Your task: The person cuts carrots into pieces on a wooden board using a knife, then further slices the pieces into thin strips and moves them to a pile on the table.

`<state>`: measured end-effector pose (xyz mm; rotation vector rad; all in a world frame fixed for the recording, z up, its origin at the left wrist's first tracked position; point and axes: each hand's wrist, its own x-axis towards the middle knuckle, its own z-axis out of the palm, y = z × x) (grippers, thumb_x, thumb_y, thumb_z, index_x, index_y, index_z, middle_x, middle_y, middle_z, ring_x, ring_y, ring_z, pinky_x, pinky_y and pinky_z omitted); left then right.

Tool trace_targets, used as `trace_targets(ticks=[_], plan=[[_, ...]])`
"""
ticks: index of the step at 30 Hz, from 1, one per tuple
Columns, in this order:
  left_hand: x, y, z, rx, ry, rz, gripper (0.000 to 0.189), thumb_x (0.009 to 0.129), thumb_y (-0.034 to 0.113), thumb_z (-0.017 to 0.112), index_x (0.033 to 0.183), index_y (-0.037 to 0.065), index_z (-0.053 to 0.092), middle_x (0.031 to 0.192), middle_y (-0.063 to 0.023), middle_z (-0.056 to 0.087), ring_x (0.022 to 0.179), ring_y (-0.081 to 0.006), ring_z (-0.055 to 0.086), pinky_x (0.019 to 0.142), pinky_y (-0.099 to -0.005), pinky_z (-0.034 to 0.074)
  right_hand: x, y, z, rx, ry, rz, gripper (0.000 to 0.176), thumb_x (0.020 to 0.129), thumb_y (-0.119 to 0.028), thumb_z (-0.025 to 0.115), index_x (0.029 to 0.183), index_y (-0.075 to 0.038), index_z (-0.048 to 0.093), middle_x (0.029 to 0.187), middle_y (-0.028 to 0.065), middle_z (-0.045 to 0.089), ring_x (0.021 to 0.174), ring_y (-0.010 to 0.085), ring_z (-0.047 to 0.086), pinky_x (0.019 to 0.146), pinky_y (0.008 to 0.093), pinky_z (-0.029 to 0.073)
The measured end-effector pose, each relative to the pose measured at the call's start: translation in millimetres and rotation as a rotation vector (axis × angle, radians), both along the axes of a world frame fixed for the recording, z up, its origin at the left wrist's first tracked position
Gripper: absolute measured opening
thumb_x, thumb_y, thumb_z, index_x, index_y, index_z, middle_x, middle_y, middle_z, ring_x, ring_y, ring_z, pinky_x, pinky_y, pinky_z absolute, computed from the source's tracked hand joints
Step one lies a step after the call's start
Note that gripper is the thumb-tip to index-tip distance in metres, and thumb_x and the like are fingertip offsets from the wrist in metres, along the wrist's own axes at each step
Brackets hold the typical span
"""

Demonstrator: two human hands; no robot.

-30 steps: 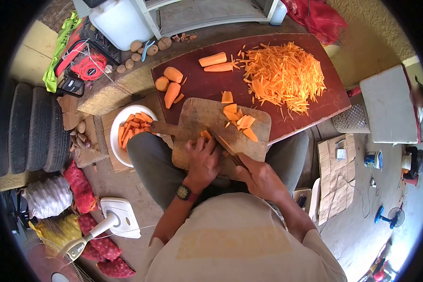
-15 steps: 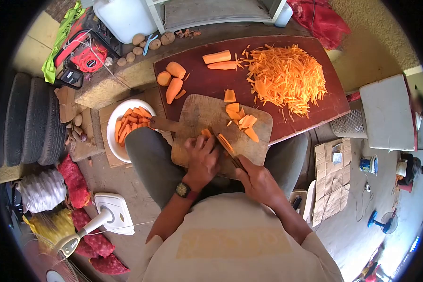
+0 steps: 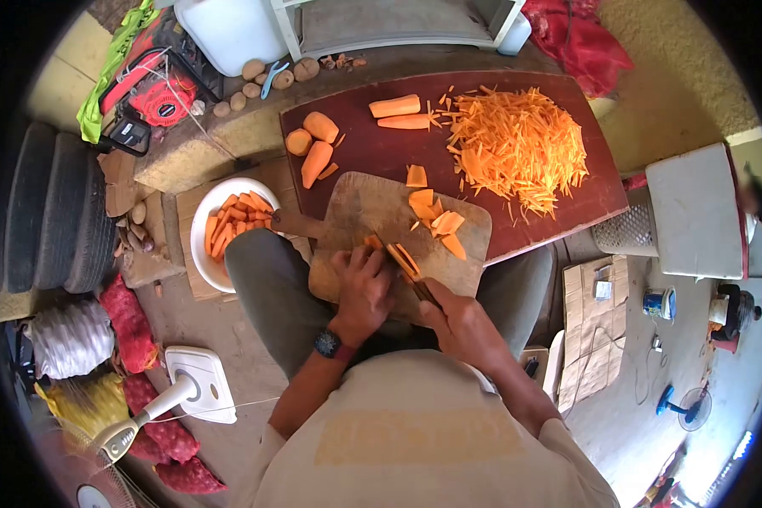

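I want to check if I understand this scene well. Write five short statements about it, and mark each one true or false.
1. The right hand holds a knife. True.
2. The watch is on the right wrist. False: it is on the left wrist.
3. The fingers of the left hand are at a carrot piece. True.
4. The shredded carrot is in the white bowl. False: it is heaped on the red table.
5. Some carrot slices lie on the wooden board. True.
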<state>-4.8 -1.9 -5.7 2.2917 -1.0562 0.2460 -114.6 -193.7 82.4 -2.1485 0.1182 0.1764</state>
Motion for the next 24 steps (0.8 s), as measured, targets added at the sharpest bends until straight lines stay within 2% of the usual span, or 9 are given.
trace_targets(ticks=[4, 14, 16, 19, 22, 24], plan=[[-5, 2, 5, -0.038, 0.043, 0.012, 0.045, 0.069, 0.014, 0.081, 0.114, 0.010, 0.081, 0.120, -0.0087, 0.066, 0.121, -0.0345, 0.059, 0.105, -0.0554, 0.037, -6, 5, 5, 0.028, 0.025, -0.020, 0.032, 0.113, -0.020, 0.064, 0.136, 0.001, 0.058, 0.091, 0.0340, 0.071, 0.088, 0.0571, 0.071, 0.074, 0.0604, 0.057], [-5, 3, -1, -0.044, 0.062, 0.002, 0.041, 0.066, 0.016, 0.080, 0.106, 0.006, 0.081, 0.119, -0.0101, 0.065, 0.123, -0.0361, 0.058, 0.108, -0.0585, 0.036, -10, 10, -6, 0.033, -0.053, -0.042, 0.030, 0.113, -0.017, 0.064, 0.135, 0.003, 0.059, 0.088, 0.0335, 0.070, 0.085, 0.0574, 0.071, 0.073, 0.0585, 0.057], [-3, 1, -8, -0.034, 0.033, 0.014, 0.041, 0.065, 0.016, 0.079, 0.105, 0.006, 0.081, 0.118, -0.0096, 0.065, 0.123, -0.0363, 0.058, 0.108, -0.0589, 0.036, 1, 8, -6, 0.041, -0.004, -0.032, 0.030, 0.113, -0.016, 0.064, 0.135, 0.003, 0.059, 0.088, 0.0338, 0.070, 0.085, 0.0574, 0.071, 0.072, 0.0584, 0.057], [-4, 3, -4, 0.007, 0.052, 0.018, 0.043, 0.070, 0.019, 0.075, 0.110, 0.003, 0.081, 0.122, -0.0121, 0.067, 0.124, -0.0379, 0.059, 0.109, -0.0567, 0.035, -3, 9, -2, 0.057, -0.028, -0.051, 0.031, 0.114, -0.016, 0.063, 0.137, 0.004, 0.059, 0.087, 0.0338, 0.070, 0.084, 0.0572, 0.071, 0.071, 0.0573, 0.056], [-5, 4, -1, -0.059, 0.061, -0.005, 0.041, 0.071, 0.018, 0.075, 0.109, 0.003, 0.081, 0.122, -0.0122, 0.067, 0.124, -0.0387, 0.059, 0.109, -0.0565, 0.035, -9, 8, -3, 0.094, -0.039, -0.055, 0.032, 0.114, -0.016, 0.063, 0.138, 0.005, 0.059, 0.086, 0.0340, 0.070, 0.083, 0.0565, 0.071, 0.071, 0.0557, 0.056], [-6, 2, 0, -0.059, 0.032, 0.019, 0.040, 0.068, 0.015, 0.078, 0.107, 0.005, 0.081, 0.116, -0.0103, 0.066, 0.123, -0.0362, 0.059, 0.108, -0.0572, 0.036, -8, 8, -5, 0.095, -0.006, -0.058, 0.034, 0.114, -0.017, 0.063, 0.139, 0.006, 0.059, 0.086, 0.0341, 0.070, 0.082, 0.0555, 0.072, 0.071, 0.0546, 0.057]])
